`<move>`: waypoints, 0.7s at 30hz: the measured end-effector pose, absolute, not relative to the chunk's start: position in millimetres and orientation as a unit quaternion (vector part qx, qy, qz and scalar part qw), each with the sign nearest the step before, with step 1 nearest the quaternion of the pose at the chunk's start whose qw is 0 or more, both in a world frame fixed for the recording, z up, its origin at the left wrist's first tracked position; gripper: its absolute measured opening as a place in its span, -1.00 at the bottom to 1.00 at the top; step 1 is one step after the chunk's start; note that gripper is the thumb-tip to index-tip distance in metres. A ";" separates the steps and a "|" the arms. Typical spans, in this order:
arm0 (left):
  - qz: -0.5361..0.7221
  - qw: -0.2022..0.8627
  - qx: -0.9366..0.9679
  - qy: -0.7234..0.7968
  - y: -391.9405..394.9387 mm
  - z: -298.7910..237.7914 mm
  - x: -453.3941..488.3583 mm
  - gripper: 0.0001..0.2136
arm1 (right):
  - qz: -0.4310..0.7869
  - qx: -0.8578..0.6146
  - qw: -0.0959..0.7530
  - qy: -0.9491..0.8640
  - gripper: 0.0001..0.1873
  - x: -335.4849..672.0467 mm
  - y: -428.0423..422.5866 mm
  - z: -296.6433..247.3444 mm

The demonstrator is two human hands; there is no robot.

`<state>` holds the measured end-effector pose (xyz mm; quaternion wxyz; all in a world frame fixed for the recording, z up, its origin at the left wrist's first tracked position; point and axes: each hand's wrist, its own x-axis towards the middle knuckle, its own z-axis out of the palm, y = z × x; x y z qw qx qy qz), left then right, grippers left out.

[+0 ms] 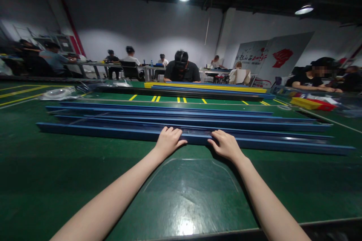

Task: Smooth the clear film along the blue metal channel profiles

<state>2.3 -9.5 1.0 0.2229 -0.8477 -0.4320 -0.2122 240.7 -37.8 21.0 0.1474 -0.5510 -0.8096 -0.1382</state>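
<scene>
Several long blue rails (118,122) lie side by side across the green table (56,180). My left hand (169,141) and my right hand (225,144) both rest on the nearest blue rail (283,145), near its middle. The fingers of each hand curl over the rail's top edge, thumbs pointing toward each other, a short gap between them. Both forearms reach forward from the table's near edge.
A clear plastic sheet (189,184) lies flat in front of me. Farther back sit yellow and blue rails (203,87) with a person in black (182,69) behind them. Clear plastic wrap (58,93) is at the left, red and yellow parts (312,103) at the right, and seated people all around.
</scene>
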 end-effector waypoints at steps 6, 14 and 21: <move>-0.219 0.217 -0.846 -0.434 -9.5 1.0 2.9 -0.63 | -0.100 -0.542 0.177 -0.816 -0.69 239.6 -37.2 19.0; -0.217 0.222 -0.845 -0.436 -10.6 2.3 3.1 -0.64 | -0.089 -0.539 0.188 -0.816 -0.67 237.8 -38.2 20.0; -0.214 0.217 -0.845 -0.440 -10.6 2.0 3.5 -0.63 | -0.087 -0.548 0.170 -0.814 -0.65 237.5 -37.7 20.3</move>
